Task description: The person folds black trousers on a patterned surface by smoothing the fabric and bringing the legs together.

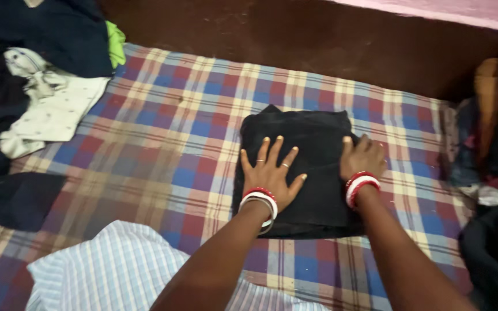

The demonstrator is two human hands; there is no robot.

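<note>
Left hand lies flat, fingers spread, on folded black cloth; right hand curls on its edge. Best press w/ both palms, smooth outward.

The light is soft, even and moderately dim, with no glare, and only faint shadows lie under the left hand and the right hand where they press on the folded black cloth, whose folds almost vanish into flat darkness. Around that cloth the checked sheet is slightly smeared by motion blur. Far to the cloth's left and right, the dark clothes piles at the edges are murky and soft.
</note>
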